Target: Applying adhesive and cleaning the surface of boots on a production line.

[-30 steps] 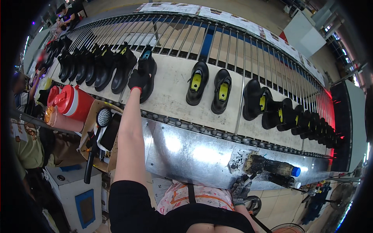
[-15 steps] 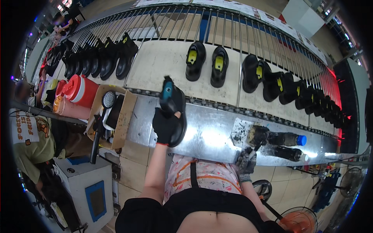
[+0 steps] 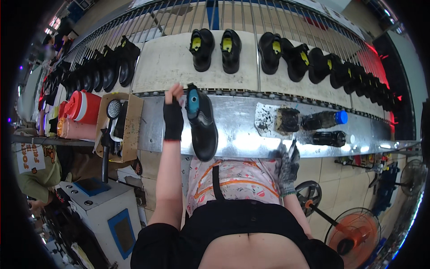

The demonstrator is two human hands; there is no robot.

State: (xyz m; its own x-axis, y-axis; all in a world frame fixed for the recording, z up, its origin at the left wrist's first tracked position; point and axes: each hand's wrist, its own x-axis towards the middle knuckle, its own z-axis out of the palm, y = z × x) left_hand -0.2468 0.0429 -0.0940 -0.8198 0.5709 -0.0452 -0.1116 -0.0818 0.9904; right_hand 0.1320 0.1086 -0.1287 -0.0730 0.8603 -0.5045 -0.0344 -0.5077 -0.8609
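Observation:
A black ankle boot [image 3: 204, 130] with a blue insole lies on the metal ledge, its toe toward me and jutting over the near edge. Just left of the boot's collar is my left hand [image 3: 174, 114], in a black fingerless glove, with bare fingers stretched out and no grip on the boot. My right hand [image 3: 288, 170], in a stained grey knit glove, is at the ledge's near edge, fingers closed around something thin and dark that I cannot make out. Beyond it lie a blackened sponge-like block [image 3: 287, 119] and a smeared white sheet [image 3: 265, 120].
Two dark bottles, one blue-capped [image 3: 324, 119] and one smaller [image 3: 329, 138], lie right of the block. Black shoes [image 3: 231, 51] line the chain-edged conveyor [image 3: 165, 67]. At left are a cardboard box [image 3: 134, 121] with a round-headed brush [image 3: 113, 109] and a red jug [image 3: 85, 106].
My left hand has let go of the boot and moved to its left, fingers extended. The boot now lies on the ledge. The view has shifted, and my right hand has turned slightly.

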